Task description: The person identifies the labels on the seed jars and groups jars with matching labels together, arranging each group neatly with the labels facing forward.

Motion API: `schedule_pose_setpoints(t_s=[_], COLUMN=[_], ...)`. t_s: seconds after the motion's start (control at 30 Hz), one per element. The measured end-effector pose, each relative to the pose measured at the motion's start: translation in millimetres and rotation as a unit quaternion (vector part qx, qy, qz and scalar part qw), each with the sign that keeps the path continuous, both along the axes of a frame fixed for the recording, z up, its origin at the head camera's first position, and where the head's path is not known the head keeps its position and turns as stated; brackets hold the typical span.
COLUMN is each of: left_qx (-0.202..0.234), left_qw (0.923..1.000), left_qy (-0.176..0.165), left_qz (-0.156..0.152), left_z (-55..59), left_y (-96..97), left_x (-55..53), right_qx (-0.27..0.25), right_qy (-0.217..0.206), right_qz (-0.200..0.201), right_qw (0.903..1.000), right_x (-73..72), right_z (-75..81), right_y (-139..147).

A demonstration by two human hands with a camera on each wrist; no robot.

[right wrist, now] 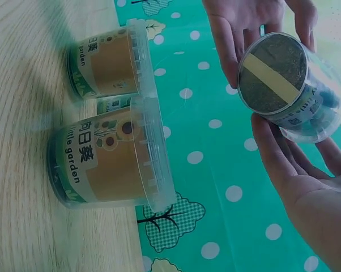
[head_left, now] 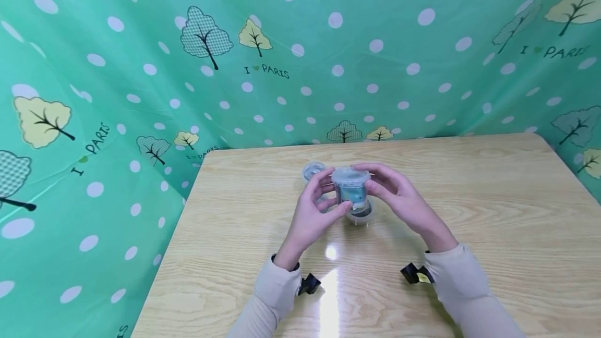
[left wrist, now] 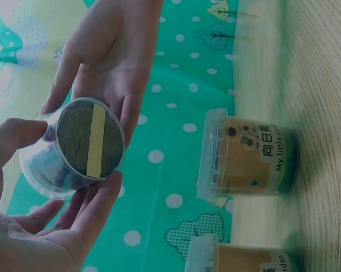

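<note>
Both hands hold a clear lidded planting cup (head_left: 349,192) with a blue label, raised above the table in the head view. My left hand (head_left: 312,218) grips its left side, thumb at the front and fingers behind. On the other side, the thumb of my right hand (head_left: 404,200) presses near the rim while its fingers reach over to the lid's far edge. Both wrist views show the cup tilted, its dark base crossed by a pale yellow strip (left wrist: 96,141). Beyond the hands, a second lidded cup (head_left: 361,215) is partly hidden by the held one.
Lidded cups with orange sunflower labels, such as this larger-looking one (right wrist: 102,158) and its neighbour (right wrist: 111,62), stand upright on the wooden table (head_left: 469,197). Another cup (head_left: 313,170) stands farther back. A green dotted cloth (head_left: 328,67) hangs behind the table.
</note>
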State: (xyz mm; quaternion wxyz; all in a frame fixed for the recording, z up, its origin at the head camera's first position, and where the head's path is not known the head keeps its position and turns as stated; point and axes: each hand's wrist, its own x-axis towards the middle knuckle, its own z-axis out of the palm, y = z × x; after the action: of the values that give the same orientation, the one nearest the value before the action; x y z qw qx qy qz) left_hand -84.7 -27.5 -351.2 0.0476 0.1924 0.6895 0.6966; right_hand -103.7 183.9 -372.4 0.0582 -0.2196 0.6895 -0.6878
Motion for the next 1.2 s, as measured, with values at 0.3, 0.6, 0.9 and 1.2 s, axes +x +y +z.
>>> schedule_pose_setpoints(t_s=[0.3,0.6,0.9,1.2], left_qx=[0.008,-0.066,-0.09,-0.068], left_qw=[0.9999,0.9921,0.9885,0.994], left_qy=[0.011,0.074,0.085,0.054], left_qz=[0.007,0.077,0.086,0.067], left_z=[-5.9,11.9,15.5,13.4], left_y=[-3.2,2.1,7.4,9.4], left_x=[-2.0,10.1,11.2,12.3], right_qx=[-0.01,-0.017,-0.009,0.002], right_qy=[0.011,0.022,0.042,0.035], right_qz=[-0.01,-0.04,-0.043,-0.038], right_qw=[0.9999,0.9988,0.9981,0.9987], right_x=[0.4,-1.6,0.1,5.9], right_z=[6.3,7.7,8.0,8.9], right_y=[-2.9,-4.1,-10.8,-4.9])
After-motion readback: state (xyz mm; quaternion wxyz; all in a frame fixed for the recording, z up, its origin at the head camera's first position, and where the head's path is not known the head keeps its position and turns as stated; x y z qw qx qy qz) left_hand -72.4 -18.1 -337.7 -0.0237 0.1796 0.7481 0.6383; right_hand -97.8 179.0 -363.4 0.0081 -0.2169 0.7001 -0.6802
